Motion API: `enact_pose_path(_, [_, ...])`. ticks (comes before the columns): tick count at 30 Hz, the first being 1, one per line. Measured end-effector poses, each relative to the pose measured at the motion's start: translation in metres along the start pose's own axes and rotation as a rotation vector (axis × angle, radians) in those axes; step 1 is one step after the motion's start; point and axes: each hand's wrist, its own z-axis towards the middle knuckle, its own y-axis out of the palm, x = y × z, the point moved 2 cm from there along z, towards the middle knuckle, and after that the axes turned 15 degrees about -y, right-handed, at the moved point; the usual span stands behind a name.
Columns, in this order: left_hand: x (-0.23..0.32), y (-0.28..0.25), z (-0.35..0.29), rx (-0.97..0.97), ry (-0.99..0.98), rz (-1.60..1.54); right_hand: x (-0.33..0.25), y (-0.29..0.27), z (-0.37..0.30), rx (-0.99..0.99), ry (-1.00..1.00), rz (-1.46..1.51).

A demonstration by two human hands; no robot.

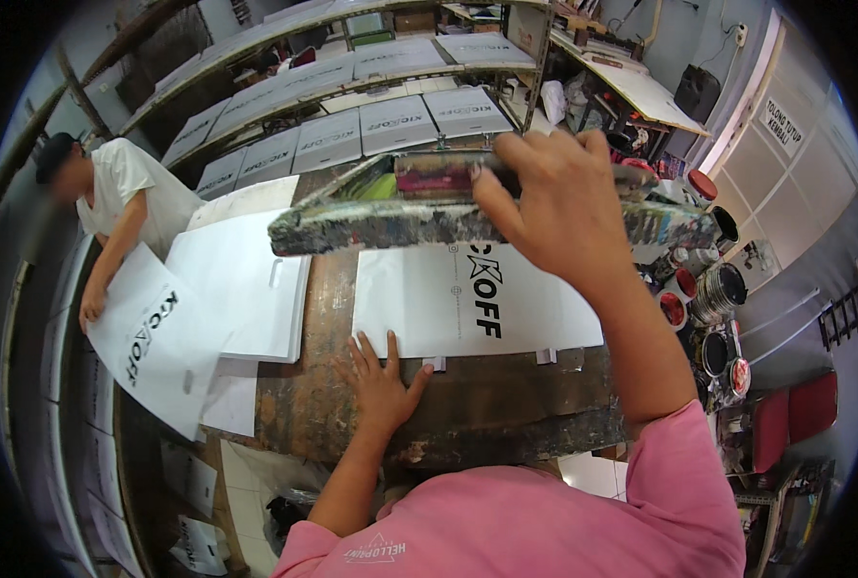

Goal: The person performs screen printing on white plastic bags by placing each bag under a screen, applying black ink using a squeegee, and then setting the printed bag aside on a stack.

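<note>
A white plastic bag [405, 299] with black lettering lies flat on the brown worktable [328, 299] in front of me. My left hand [376, 385] is open, its fingers spread and their tips on the bag's near edge. Above the bag's far part, a paint-stained screen-printing frame [381, 229] is tilted up, hiding some of the print. My right hand [554, 193] reaches over the frame's near bar. It is closed around what looks like a squeegee [434, 178] with reddish ink, lying inside the frame. The fingers' far side is hidden.
At the left a person [135, 188] holds a printed white bag [150, 337] beside a stack of white bags [246, 279]. Racks with printed bags [395, 125] stand behind. Ink tubs and cans [718, 294] crowd the table's right side, near a red chair [795, 419].
</note>
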Motion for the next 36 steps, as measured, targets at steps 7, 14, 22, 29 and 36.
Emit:
enact_pose_path(7, [0.013, 0.002, 0.002, 0.003, 0.012, 0.026, 0.019, 0.006, 0.023, 0.019, 0.004, -0.031])
enact_pose_path(14, [0.069, -0.086, 0.062, 0.307, 0.082, -0.683, 0.044, 0.005, 0.045, -0.024, 0.043, 0.012])
enact_pose_path(22, [-0.006, -0.111, 0.065, 0.203, -0.325, -0.992, 0.044, 0.009, 0.05, -0.044, 0.041, 0.024])
enact_pose_path(29, [-0.206, -0.116, 0.105, 0.358, -0.292, -0.923, 0.036, 0.0, 0.05, -0.078, 0.054, 0.061])
enact_pose_path(36, [-0.366, -0.136, 0.182, 0.36, -0.4, -0.634, 0.032, 0.006, 0.028, 0.071, 0.018, -0.053])
